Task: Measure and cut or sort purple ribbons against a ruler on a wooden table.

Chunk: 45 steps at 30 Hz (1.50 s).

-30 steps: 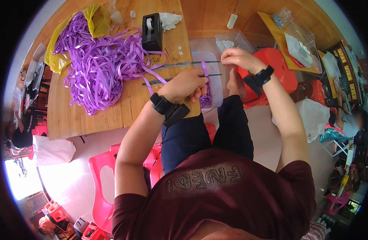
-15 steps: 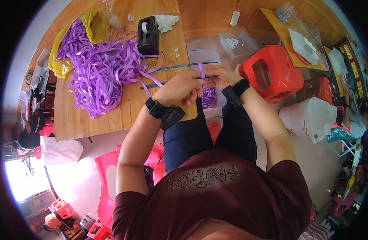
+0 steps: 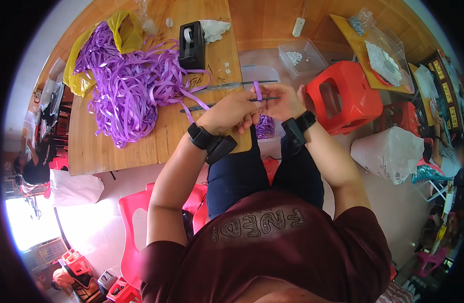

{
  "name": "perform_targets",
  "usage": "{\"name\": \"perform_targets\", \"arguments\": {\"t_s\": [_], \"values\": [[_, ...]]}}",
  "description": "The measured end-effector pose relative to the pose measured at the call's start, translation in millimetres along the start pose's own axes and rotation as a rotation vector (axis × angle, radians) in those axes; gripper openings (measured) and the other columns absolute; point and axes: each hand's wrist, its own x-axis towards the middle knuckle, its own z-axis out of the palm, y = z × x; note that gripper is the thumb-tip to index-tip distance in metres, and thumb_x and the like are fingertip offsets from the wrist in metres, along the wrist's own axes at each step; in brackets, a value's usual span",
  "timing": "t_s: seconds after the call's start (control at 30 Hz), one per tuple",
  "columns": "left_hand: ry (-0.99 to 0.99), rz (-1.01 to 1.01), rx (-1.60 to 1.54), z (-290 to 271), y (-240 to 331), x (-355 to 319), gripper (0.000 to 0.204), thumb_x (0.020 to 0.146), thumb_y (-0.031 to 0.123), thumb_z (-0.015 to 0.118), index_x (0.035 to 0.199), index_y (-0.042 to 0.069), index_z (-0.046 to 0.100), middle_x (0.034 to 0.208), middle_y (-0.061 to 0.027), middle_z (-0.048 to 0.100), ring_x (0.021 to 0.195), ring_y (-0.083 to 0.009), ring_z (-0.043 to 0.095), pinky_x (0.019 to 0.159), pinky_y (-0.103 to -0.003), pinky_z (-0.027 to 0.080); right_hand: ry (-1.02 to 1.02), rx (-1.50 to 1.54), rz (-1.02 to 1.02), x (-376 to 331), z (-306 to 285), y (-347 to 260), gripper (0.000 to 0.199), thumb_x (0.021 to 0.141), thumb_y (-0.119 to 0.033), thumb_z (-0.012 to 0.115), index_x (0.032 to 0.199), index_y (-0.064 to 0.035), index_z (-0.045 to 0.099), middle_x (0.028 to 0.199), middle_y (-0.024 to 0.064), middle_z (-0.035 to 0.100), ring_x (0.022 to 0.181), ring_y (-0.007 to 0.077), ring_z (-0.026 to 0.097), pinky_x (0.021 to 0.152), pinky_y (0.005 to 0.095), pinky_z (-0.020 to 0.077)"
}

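Two thin dark rods lie along the table's right end and stick out past its edge; the far rod (image 3: 266, 81) and the near rod (image 3: 270, 98) run roughly side by side. A narrow purple ribbon (image 3: 257, 90) loops across them. My left hand (image 3: 228, 112) has its fingers curled and pinched at the ribbon by the near rod. Opposite it, my right hand (image 3: 287, 103) closes its fingertips on the ribbon at the same spot. Fingers partly hide the grip. From a tangled heap of purple ribbon (image 3: 123, 96), a strand runs beneath my left wrist.
A black tape dispenser (image 3: 192, 48) and yellow plastic bag (image 3: 75, 81) stand on the wooden table (image 3: 126, 157). Below the hands, a clear bin (image 3: 278, 132) holds purple pieces. A red stool (image 3: 350, 98), a tub of white pieces (image 3: 313, 63) and a white sack (image 3: 386, 154) are to the right.
The view has shifted slightly. My fingers have moved a little around the ribbon loop at the rods; both hands remain in the same place by the table edge.
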Motion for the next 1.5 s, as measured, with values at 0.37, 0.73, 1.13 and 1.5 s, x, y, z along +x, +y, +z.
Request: {"name": "perform_targets", "arguments": {"t_s": [0.37,0.73,1.13,1.5], "values": [[-0.009,0.009,0.010,1,0,0,0.020,0.100,0.018,0.049,0.109,0.002,0.054,0.076,-0.0031,0.058,0.052,-0.0058,0.052,0.043,-0.020,0.042,0.080,-0.384,0.074,2,29,-20,0.033,0.100,-0.027,0.058,0.118,0.0005,0.062,0.111,0.0098,0.068,0.098,0.0197,0.067,0.082,0.0332,0.0566],[0.031,0.021,0.007,-6,-6,1,0.020,0.098,0.016,0.049,0.105,0.000,0.057,0.072,-0.0050,0.061,0.051,-0.0087,0.054,0.042,-0.024,0.045,-0.146,0.166,-0.011,20,-6,28,0.031,0.101,-0.028,0.056,0.116,-0.0014,0.061,0.100,0.0096,0.069,0.094,0.0226,0.068,0.089,0.0379,0.0543],[0.607,0.472,0.588,-54,12,-81,0.028,0.094,0.017,0.060,0.118,0.004,0.066,0.088,-0.0093,0.071,0.066,-0.0155,0.065,0.060,-0.030,0.054,0.100,-0.172,-0.240,-26,-97,-21,0.023,0.095,-0.035,0.067,0.096,-0.0123,0.065,0.081,-0.0022,0.059,0.081,0.0137,0.056,0.076,0.0325,0.0493],[1.080,0.622,0.559,-157,27,-142,0.028,0.098,0.025,0.059,0.103,-0.001,0.068,0.092,-0.0111,0.072,0.083,-0.0240,0.069,0.080,-0.036,0.052,0.652,-0.762,-0.474,-8,-54,-23,0.050,0.092,-0.031,0.071,0.133,-0.0062,0.056,0.117,0.0050,0.061,0.091,0.0121,0.057,0.078,0.0253,0.0468]]}}
